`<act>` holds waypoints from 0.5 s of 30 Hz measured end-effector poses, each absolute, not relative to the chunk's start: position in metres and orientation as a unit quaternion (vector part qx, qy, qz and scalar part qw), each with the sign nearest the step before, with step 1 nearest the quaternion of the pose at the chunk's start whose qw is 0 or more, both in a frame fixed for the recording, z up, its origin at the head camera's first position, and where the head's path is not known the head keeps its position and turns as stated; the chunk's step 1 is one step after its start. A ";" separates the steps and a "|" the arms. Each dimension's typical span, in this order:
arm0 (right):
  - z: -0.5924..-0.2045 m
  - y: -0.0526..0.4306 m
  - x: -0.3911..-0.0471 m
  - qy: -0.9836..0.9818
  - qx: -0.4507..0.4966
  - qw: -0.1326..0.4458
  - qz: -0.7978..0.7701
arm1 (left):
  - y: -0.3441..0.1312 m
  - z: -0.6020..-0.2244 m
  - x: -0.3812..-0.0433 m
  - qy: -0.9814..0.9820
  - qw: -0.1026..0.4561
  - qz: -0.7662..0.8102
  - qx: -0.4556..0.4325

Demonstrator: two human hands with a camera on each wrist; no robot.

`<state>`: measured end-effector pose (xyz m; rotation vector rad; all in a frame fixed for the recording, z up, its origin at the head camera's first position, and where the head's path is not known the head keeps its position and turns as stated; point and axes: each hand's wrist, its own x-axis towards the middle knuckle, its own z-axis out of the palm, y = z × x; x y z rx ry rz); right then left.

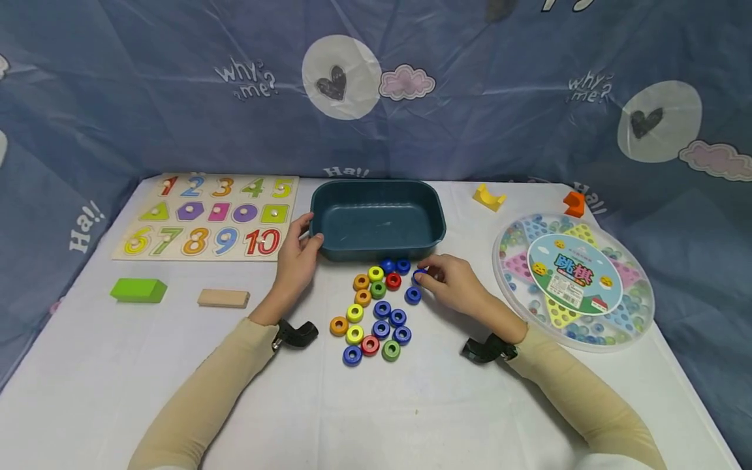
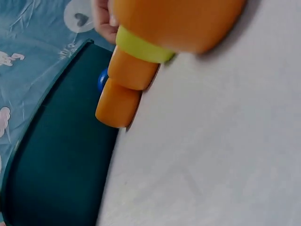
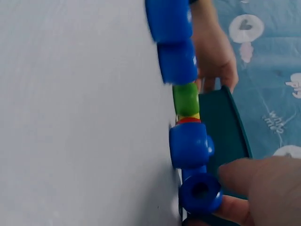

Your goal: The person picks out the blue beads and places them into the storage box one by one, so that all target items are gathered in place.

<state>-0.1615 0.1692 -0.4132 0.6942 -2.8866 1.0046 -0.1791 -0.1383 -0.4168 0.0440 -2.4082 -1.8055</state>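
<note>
My left hand [image 1: 297,262] grips the left end of a dark teal plastic tray [image 1: 376,225], thumb at the near corner and fingers round the side. My right hand [image 1: 455,285] pinches a blue ring bead [image 1: 420,277] between thumb and fingers, just off the tray's near right corner. In the right wrist view this bead [image 3: 201,194] is tipped so that its hole faces the camera. Several more beads, blue, yellow, orange, red and green, lie loosely grouped before the tray, among them a red bead [image 1: 393,281] and an orange bead [image 1: 339,326]. Nothing lies inside the tray.
A number-and-shape puzzle board [image 1: 205,219] lies back left, with a green block [image 1: 138,290] and a wooden block [image 1: 224,298] before it. On the right is a round marble game box [image 1: 572,281]. Yellow [image 1: 489,197] and orange [image 1: 574,203] arch blocks stand behind.
</note>
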 end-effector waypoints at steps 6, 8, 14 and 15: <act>-0.417 0.169 -0.160 -0.913 0.229 0.014 0.337 | -0.137 -0.419 -0.174 -0.770 0.085 -0.632 0.019; -0.418 0.169 -0.160 -0.910 0.234 0.016 0.341 | -0.136 -0.412 -0.169 -0.768 0.081 -0.635 0.021; -0.419 0.171 -0.160 -0.905 0.236 0.021 0.352 | -0.131 -0.397 -0.160 -0.770 0.087 -0.632 0.008; -0.420 0.171 -0.160 -0.905 0.235 0.021 0.355 | -0.131 -0.396 -0.160 -0.770 0.087 -0.631 0.007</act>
